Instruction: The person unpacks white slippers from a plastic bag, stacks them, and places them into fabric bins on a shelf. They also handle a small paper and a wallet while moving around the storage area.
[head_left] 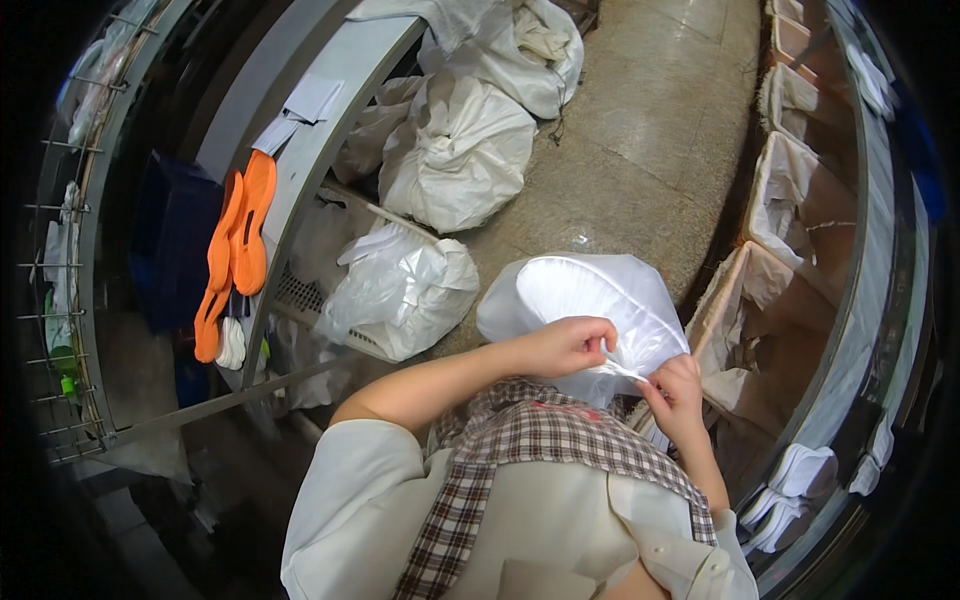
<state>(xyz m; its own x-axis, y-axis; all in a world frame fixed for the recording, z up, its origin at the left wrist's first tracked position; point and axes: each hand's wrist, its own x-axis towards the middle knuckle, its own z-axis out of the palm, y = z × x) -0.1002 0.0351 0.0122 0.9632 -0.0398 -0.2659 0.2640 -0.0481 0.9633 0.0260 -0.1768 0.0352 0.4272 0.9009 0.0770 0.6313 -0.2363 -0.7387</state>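
Note:
In front of me stands a full, translucent white plastic bag [600, 290], with a stack of pale rounded pieces showing through its film. Its mouth is gathered into a thin twisted strand [622, 371] stretched between my hands. My left hand [570, 346] is closed, thumb and forefinger pinched at the left end of the strand. At its right end my right hand [677, 393] pinches the gathered plastic. Whether the strand has a knot or a separate tie in it, I cannot tell.
Several filled white sacks [455, 150] and a plastic-wrapped bundle [405, 290] lie to the left on the floor [640, 130]. Orange insole-shaped pieces [254, 220] hang by a grey table edge [345, 110]. Cloth-lined bins [745, 290] line the right, beside white insole-like pieces [800, 470].

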